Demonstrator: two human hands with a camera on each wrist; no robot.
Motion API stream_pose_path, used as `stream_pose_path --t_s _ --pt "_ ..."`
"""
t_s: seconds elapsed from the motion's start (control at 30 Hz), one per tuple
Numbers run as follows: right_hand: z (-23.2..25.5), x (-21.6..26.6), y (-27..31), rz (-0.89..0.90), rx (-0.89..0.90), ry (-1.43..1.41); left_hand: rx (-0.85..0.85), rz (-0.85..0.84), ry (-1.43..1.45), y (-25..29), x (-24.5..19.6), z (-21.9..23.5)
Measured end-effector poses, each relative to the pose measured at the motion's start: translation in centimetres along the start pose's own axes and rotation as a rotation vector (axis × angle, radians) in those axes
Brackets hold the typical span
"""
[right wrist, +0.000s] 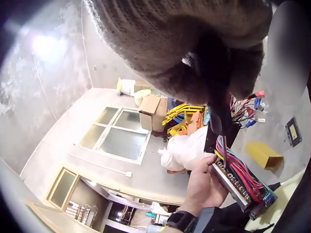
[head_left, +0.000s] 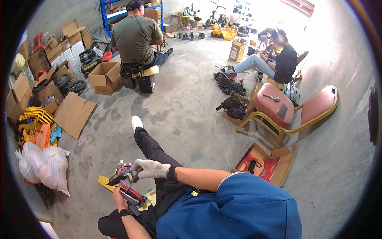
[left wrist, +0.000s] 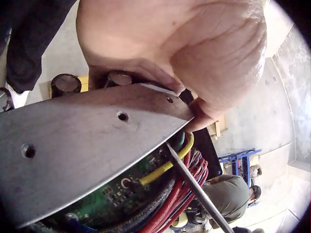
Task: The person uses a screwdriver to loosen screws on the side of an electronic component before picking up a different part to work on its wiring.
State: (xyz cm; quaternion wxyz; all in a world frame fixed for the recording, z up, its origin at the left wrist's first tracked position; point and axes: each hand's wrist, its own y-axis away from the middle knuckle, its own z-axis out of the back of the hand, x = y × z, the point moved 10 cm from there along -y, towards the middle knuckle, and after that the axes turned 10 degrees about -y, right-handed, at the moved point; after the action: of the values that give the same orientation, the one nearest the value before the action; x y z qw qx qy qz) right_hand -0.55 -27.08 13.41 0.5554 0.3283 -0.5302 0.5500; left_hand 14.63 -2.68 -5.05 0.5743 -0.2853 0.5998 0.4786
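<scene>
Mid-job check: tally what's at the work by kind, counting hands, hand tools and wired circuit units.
Hands: 2 (bare left hand, gloved right hand)
Metal-shafted hand tool: 1
Wired circuit unit: 1
Total: 4

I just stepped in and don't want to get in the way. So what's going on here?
The person wearing the camera holds a wired circuit unit in their bare left hand. Their gloved right hand grips what looks like a screwdriver, its tip by the edge of the unit's metal plate, close to the wires. Further off, a person in a grey-green shirt sits facing away.
</scene>
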Motion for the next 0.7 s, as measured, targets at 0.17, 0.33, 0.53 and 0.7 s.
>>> stream_pose_path --t_s 0.17,0.33,0.53,0.7 --pt "0.2 0.1 0.7 -0.392 0.031 -0.163 0.000 0.014 0.006 -0.2 0.4 0.0" --pt "-0.4 -1.6 1.5 -0.557 0.060 -0.265 -0.029 0.004 -0.022 0.0 0.2 0.2" --pt "0.0 -0.3 0.1 0.123 -0.045 0.005 0.003 0.016 0.018 0.5 -0.3 -0.2" --pt "-0.4 -1.4 1.6 -0.568 0.064 -0.277 -0.003 0.024 0.014 0.5 -0.2 -0.1"
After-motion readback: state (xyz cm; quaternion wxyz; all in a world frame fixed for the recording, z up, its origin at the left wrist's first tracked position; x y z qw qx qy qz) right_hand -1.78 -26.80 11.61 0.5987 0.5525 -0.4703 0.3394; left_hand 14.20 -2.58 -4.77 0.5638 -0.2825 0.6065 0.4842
